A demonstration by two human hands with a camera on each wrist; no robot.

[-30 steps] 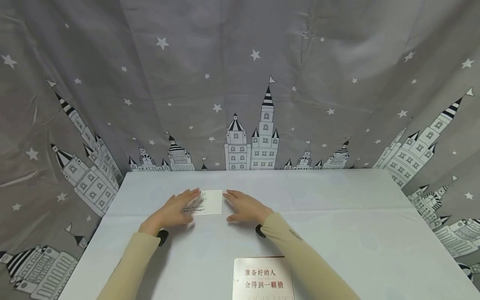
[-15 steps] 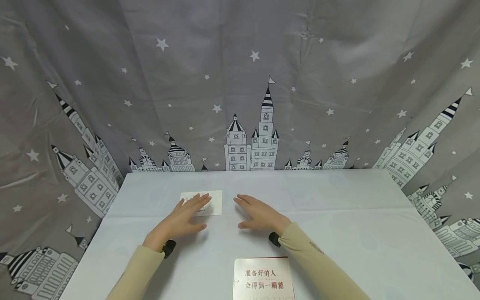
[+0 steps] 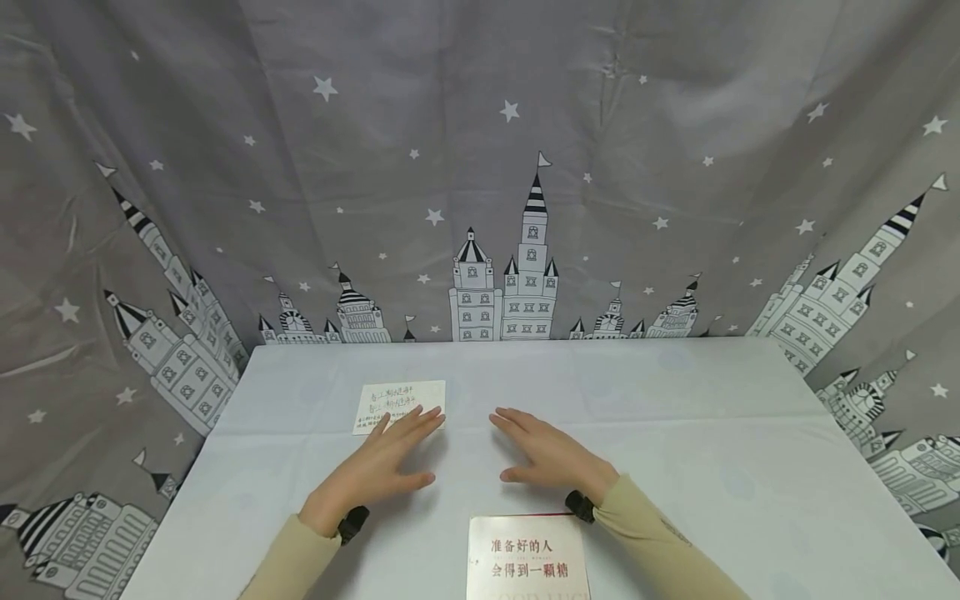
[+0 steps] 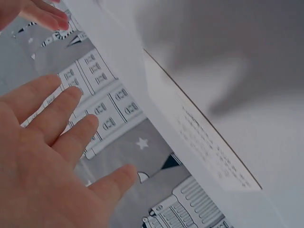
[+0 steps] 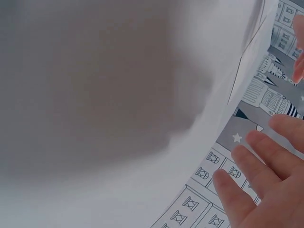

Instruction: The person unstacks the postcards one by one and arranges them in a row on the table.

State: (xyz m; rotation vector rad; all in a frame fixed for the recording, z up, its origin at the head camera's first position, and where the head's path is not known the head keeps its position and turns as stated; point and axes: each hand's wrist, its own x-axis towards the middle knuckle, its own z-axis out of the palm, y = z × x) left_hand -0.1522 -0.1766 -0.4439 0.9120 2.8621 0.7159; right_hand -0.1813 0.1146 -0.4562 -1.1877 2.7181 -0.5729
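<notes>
A cream card (image 3: 402, 397) with handwritten lines lies flat toward the back left of the white table. My left hand (image 3: 382, 468) is held over the table just in front of it, fingers spread, fingertips overlapping the card's lower edge in the head view. The same card (image 4: 190, 128) shows beyond the left hand (image 4: 52, 147) in the left wrist view. To the right, my right hand (image 3: 551, 454) hovers with fingers extended and nothing in it. Its spread fingers also appear in the right wrist view, where the right hand (image 5: 270, 175) casts a broad shadow on the tabletop.
At the near edge lies a pale square book or box (image 3: 528, 558) with red Chinese lettering, partly cut off by the frame. A grey curtain (image 3: 480, 167) printed with castles and stars hangs behind and beside the white table (image 3: 712, 467).
Both hands have drawn back toward the near edge and moved right, away from the card. The card's writing, earlier partly covered by the left hand, now shows more fully.
</notes>
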